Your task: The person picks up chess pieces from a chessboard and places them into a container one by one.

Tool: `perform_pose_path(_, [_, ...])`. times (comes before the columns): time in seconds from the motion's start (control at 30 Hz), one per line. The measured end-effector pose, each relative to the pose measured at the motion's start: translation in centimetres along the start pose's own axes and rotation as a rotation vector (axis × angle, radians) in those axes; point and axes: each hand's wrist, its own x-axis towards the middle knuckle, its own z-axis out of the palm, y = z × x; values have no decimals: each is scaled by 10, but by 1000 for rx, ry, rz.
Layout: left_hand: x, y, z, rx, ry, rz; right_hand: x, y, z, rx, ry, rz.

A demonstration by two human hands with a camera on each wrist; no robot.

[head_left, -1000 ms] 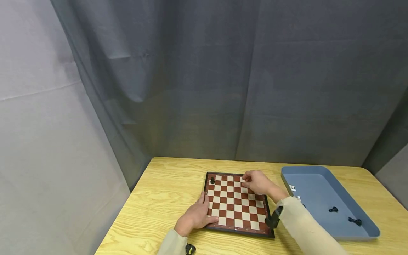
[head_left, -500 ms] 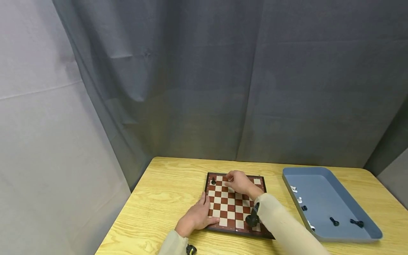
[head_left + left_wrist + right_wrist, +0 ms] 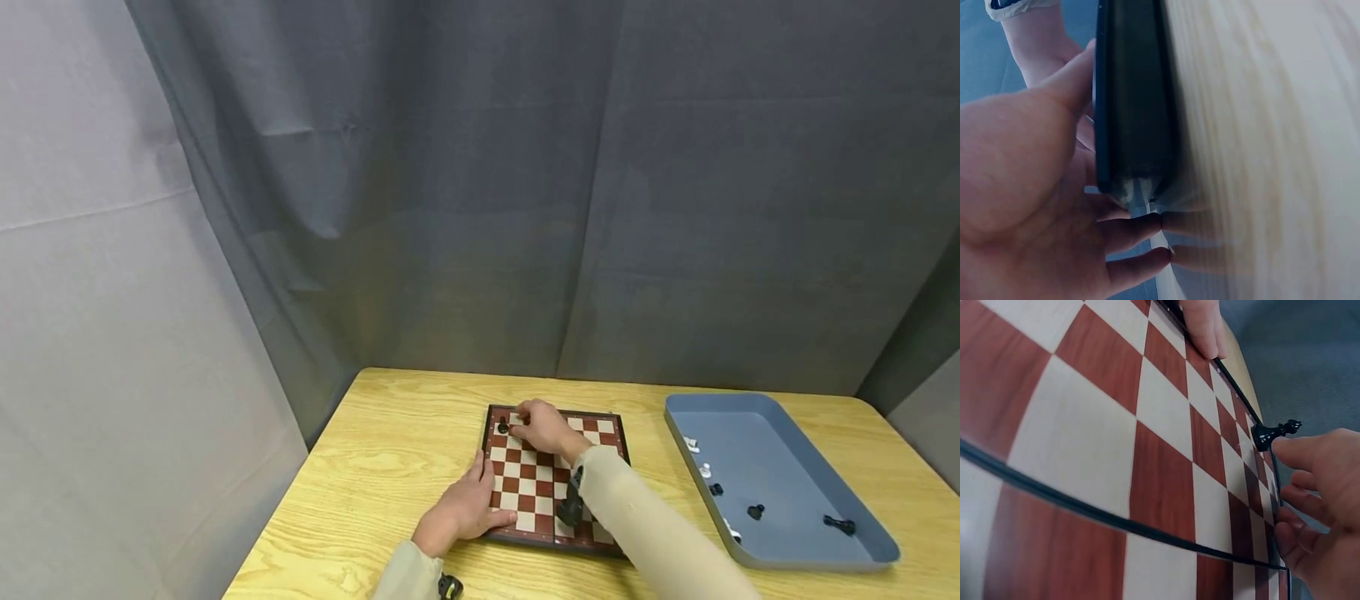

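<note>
A red-and-white chessboard lies flat on the wooden table. My left hand rests at its left edge, thumb over the top and fairly straight fingers along the side. One black chess piece stands upright near the board's far left corner. Just right of this piece, my right hand hovers over the far rows with its fingers bent. In the right wrist view the thumb reaches close to the piece, apparently without gripping it. Whether anything sits between thumb and fingers is hidden.
A blue-grey tray stands to the right of the board. Inside lie white pieces along its left wall and black pieces elsewhere. A grey curtain hangs behind the table.
My right hand has moved left across the board's far rows toward the standing black piece. One black piece in the tray has rolled leftward. My left hand has stayed put.
</note>
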Motion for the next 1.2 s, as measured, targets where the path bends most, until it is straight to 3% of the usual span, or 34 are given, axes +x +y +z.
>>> perform_pose_path(0.3, [-1,2,-2,12,2,0,7,-5,6,-60,-43,-53])
perform_pose_path(0.53, [1,4,2,12,-10,4,6,-5,14,-113,-55,-34])
perform_pose_path(1.2, [5,-2,0,-5,-2,-8,-10,1,-1,-56,-73,-75])
